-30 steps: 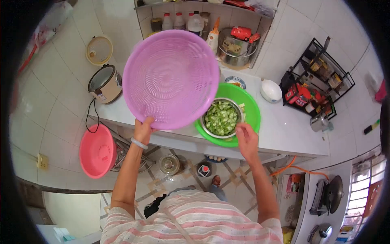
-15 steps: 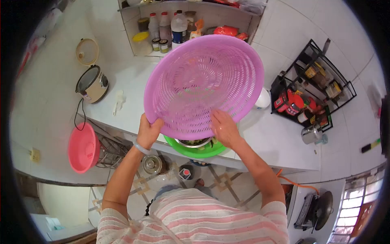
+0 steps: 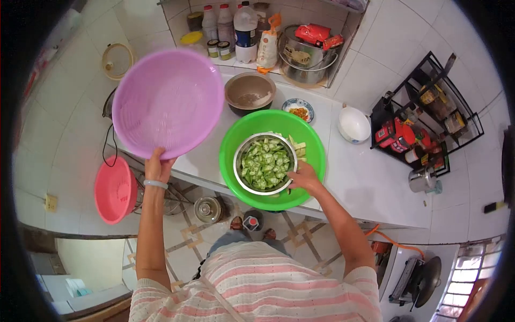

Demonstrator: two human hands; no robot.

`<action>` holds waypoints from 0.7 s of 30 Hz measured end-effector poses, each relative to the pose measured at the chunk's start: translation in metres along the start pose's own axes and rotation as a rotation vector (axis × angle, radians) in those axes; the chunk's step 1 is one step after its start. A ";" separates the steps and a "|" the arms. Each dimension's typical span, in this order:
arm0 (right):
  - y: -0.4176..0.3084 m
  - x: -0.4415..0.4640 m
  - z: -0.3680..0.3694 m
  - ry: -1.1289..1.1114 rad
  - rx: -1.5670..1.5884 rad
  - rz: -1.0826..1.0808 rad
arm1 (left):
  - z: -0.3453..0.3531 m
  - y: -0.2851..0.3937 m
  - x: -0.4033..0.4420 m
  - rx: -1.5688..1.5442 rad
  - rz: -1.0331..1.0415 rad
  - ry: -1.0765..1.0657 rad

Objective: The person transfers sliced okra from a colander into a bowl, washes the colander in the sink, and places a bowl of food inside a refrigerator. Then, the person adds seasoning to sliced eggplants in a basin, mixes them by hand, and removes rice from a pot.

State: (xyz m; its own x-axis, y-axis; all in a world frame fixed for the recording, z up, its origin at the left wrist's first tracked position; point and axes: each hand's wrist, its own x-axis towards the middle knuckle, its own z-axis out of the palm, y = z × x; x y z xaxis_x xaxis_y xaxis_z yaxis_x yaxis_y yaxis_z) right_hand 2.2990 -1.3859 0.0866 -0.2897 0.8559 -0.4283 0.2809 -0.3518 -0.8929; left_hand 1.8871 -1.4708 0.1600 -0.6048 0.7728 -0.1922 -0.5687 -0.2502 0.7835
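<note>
My left hand (image 3: 159, 165) grips the near rim of a purple plastic colander (image 3: 168, 102), held up over the left part of the counter. With my right hand (image 3: 303, 177) I hold the right rim of a steel bowl (image 3: 239, 176), fingers closed on its edge. Sliced okra (image 3: 266, 164) fills this bowl. Under and around it is a wide green basin (image 3: 315, 145), where pale green cut pieces (image 3: 299, 148) show beside the steel bowl. Whether the bowl rests on the basin's bottom I cannot tell.
Behind the basin stand a brown pot (image 3: 250, 94) and a patterned plate (image 3: 298, 110) with chopped bits. A white bowl (image 3: 354, 124) and a black spice rack (image 3: 413, 121) are to the right. A pink basin (image 3: 115, 190) sits lower left.
The purple colander has moved left, off the green basin, now in my left hand alone. My right hand has left the colander and taken the steel bowl's rim. The okra is uncovered.
</note>
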 end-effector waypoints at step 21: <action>-0.042 -0.049 -0.023 0.471 0.642 -0.112 | -0.110 -0.051 0.083 -0.192 -0.483 -0.054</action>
State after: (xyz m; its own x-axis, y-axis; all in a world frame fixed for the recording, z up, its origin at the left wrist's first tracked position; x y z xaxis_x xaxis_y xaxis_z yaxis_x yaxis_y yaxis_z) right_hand 2.3221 -1.4046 0.1484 0.1716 0.9187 -0.3556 -0.3490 -0.2809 -0.8940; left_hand 1.8046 -1.4582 0.0396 -0.2214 0.8544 -0.4700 -0.8710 0.0436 0.4894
